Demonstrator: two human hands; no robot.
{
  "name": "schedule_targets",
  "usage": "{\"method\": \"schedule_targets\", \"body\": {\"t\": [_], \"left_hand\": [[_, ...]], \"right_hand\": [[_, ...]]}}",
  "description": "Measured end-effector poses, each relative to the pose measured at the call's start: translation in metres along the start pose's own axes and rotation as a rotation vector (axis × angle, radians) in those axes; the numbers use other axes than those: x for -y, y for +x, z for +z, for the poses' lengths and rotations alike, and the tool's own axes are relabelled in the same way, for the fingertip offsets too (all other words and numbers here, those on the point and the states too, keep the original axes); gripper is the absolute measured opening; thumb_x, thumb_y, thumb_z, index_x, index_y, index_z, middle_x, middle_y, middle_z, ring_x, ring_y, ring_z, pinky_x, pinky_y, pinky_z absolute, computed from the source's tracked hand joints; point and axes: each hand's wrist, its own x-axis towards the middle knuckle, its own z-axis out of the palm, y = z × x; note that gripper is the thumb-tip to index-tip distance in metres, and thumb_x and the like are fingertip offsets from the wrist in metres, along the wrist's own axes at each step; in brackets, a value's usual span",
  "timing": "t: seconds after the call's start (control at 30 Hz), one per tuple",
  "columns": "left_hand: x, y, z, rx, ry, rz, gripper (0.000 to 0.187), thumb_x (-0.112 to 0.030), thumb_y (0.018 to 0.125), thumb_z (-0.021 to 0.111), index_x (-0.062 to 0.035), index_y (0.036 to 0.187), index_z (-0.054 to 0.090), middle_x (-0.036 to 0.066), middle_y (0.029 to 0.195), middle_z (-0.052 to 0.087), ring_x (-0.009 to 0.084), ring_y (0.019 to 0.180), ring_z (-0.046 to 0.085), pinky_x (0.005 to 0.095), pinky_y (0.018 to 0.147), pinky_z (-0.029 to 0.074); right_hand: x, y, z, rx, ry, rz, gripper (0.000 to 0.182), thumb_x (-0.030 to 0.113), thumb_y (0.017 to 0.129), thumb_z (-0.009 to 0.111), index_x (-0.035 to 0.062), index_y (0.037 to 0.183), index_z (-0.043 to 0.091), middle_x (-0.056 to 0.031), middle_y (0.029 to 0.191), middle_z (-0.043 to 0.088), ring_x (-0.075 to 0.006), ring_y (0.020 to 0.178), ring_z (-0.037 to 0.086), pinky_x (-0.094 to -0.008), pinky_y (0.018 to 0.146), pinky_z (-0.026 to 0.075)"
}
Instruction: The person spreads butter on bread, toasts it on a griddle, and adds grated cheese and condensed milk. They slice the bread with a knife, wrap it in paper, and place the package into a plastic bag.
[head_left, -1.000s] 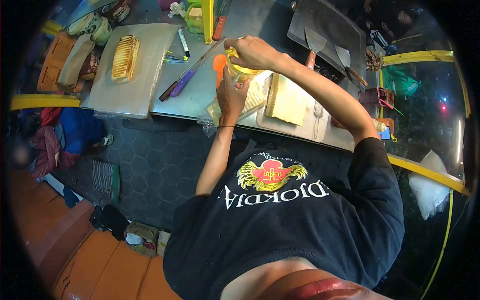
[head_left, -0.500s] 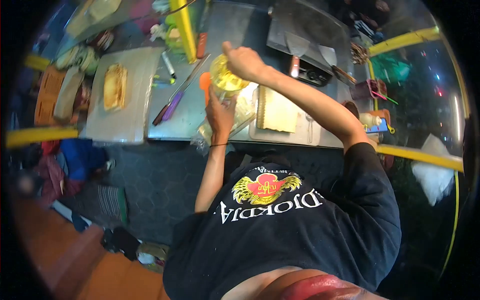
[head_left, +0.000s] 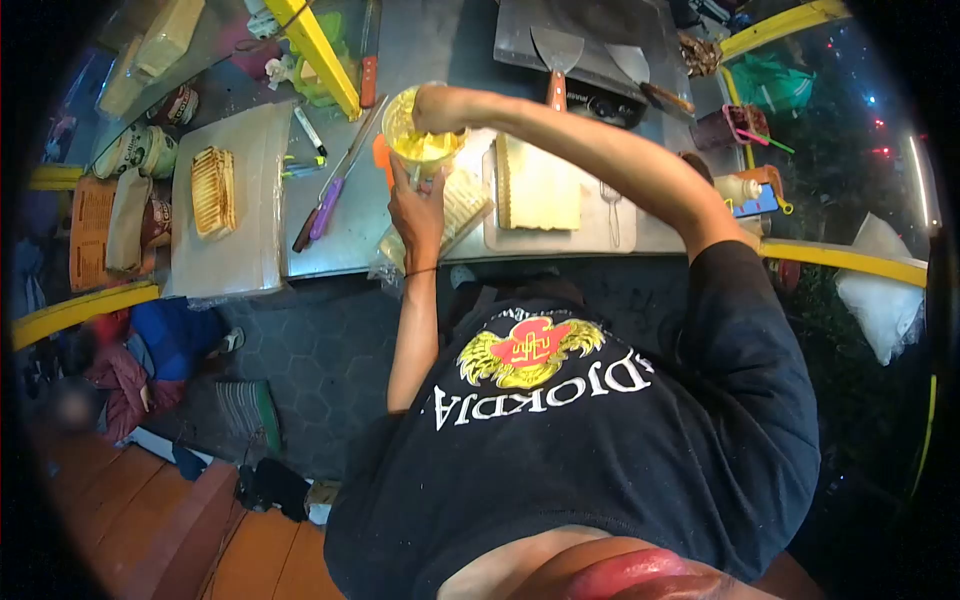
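My left hand (head_left: 417, 215) is closed around the lower side of a clear plastic tub (head_left: 397, 125) with a soft yellow spread (head_left: 428, 148) inside. At the tub's mouth, my right hand (head_left: 440, 108) is curled with its fingers dipping into it; whatever it grips is hidden. Just right of my left hand lies bread in a clear plastic bag (head_left: 462, 203). Beyond that, pale bread slices (head_left: 540, 190) rest on a white cutting board (head_left: 595, 235). An orange object (head_left: 382, 155) shows beside the tub.
At left, toasted bread (head_left: 213, 190) lies on a plastic-covered board (head_left: 258, 225). A purple-handled tool (head_left: 326, 208) and a marker (head_left: 310, 130) lie nearby. A griddle (head_left: 590, 55) with a scraper (head_left: 557, 60) stands at the back. A yellow post (head_left: 318, 55) rises at the far left.
The view has shifted, so the table sits further left and higher. My right fist, raised at the tub's rim before, has dipped into the tub. My left hand keeps its hold.
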Motion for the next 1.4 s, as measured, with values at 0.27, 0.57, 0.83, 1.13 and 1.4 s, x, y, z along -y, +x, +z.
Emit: {"method": "schedule_targets", "body": {"t": [0.27, 0.57, 0.83, 1.13, 1.4], "left_hand": [[-0.005, -0.019, -0.008, -0.245, 0.010, 0.270, 0.064, -0.014, 0.083, 0.072, 0.0034, 0.137, 0.043, 0.017, 0.095, 0.065, 0.0348, 0.089, 0.064, 0.0429, 0.081, 0.050], [-0.012, -0.109, 0.084, 0.249, -0.017, 0.479, 0.094, -0.028, 0.077, 0.080, 0.0019, 0.148, 0.024, 0.024, 0.142, 0.042, 0.0377, 0.133, 0.039, 0.0449, 0.108, 0.034], [-0.001, -0.101, 0.102, 0.258, 0.060, 0.401, 0.120, -0.036, 0.067, 0.088, 0.0013, 0.152, 0.013, 0.023, 0.145, 0.041, 0.0366, 0.132, 0.042, 0.0456, 0.109, 0.031], [-0.004, -0.099, 0.097, 0.319, 0.032, 0.373, 0.119, -0.029, 0.068, 0.088, 0.0027, 0.152, 0.009, 0.019, 0.147, 0.041, 0.0309, 0.134, 0.042, 0.0403, 0.110, 0.035], [0.005, -0.101, 0.099, 0.299, 0.058, 0.402, 0.114, -0.025, 0.069, 0.087, 0.0028, 0.151, 0.013, 0.020, 0.146, 0.042, 0.0314, 0.133, 0.043, 0.0405, 0.109, 0.035]], "right_hand": [[-0.089, -0.164, -0.028, -0.127, 0.715, -0.208, 0.025, 0.024, 0.099, 0.053, 0.0022, 0.102, 0.064, 0.0054, 0.064, 0.045, -0.0046, 0.055, 0.041, -0.0218, 0.047, 0.038], [-0.250, -0.240, 0.091, -0.734, 0.584, 0.015, 0.028, 0.015, 0.091, 0.065, 0.0048, 0.117, 0.065, -0.0030, 0.071, 0.056, -0.0123, 0.059, 0.051, -0.0306, 0.054, 0.041], [-0.255, -0.299, 0.129, -0.545, 0.423, -0.113, 0.028, 0.006, 0.089, 0.059, 0.0060, 0.116, 0.068, -0.0179, 0.087, 0.065, -0.0312, 0.082, 0.066, -0.0367, 0.073, 0.050], [-0.281, -0.262, 0.128, -0.542, 0.537, -0.215, 0.030, 0.015, 0.092, 0.057, 0.0043, 0.118, 0.067, -0.0217, 0.104, 0.070, -0.0248, 0.091, 0.070, -0.0344, 0.080, 0.051], [-0.261, -0.285, 0.122, -0.521, -0.113, -0.331, 0.042, 0.007, 0.085, 0.056, 0.0153, 0.126, 0.060, -0.0150, 0.084, 0.066, -0.0347, 0.073, 0.065, -0.0471, 0.063, 0.051]]}}
